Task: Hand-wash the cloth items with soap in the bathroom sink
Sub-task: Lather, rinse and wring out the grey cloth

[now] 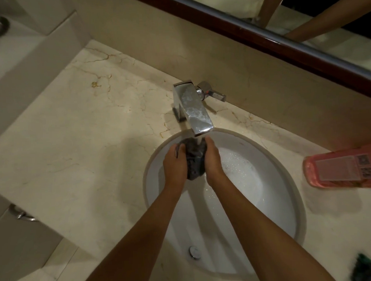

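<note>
A bunched dark grey cloth [194, 161] is squeezed between my two hands over the white oval sink [282, 179]. My left hand [174, 164] grips its left side and my right hand [213, 160] grips its right side. Water runs from the chrome tap [195, 109] straight onto the top of the cloth. Soapy foam [240, 172] lies in the basin to the right of my hands. A pink soap bottle [345, 166] lies on its side on the counter at the right edge.
The beige marble counter [75, 148] surrounds the sink. A dark green cloth [369, 268] shows at the bottom right corner. The drain [194, 252] sits at the basin's near side. A mirror [302, 31] runs along the back wall. The tap lever [215, 94] points right.
</note>
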Demonstrator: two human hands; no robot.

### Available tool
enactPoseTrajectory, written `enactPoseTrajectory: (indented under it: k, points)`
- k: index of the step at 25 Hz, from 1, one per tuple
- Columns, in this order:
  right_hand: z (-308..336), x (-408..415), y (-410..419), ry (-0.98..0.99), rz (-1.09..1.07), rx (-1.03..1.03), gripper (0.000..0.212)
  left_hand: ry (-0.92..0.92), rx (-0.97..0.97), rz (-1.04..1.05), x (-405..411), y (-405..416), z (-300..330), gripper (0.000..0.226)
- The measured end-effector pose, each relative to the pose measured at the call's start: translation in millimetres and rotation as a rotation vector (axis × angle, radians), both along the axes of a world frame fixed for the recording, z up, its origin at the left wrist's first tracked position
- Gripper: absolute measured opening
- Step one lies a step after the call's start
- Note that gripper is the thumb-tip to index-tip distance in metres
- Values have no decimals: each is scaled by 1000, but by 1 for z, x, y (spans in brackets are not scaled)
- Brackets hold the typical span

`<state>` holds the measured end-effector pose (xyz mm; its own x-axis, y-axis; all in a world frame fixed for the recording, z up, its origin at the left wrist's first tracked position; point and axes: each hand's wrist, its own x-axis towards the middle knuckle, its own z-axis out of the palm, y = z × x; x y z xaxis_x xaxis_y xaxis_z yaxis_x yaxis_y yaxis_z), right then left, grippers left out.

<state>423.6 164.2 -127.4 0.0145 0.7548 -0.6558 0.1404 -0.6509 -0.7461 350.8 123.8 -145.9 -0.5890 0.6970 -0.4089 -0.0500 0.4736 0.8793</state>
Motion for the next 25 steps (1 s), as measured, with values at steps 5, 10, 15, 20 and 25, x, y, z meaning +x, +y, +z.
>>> enactPoseTrajectory:
  k: [5, 10, 15, 20, 25]
  points:
    - [-12, 6, -12, -145, 288, 377, 14, -426, -97, 79, -9, 3, 3, 56]
    - [-11, 7, -16, -174, 244, 416, 43, -416, -77, 198, -3, 10, 8, 30]
    - [-6, 7, -9, 38, 149, 423, 19, -253, -85, 245, 1, 13, 3, 33]
    - [-15, 1, -10, -110, 54, 427, 15, -80, -197, 197, 3, 11, 1, 48]
    - [-22, 1, -12, -145, -142, 315, 27, 129, -182, 51, 9, 2, -6, 49]
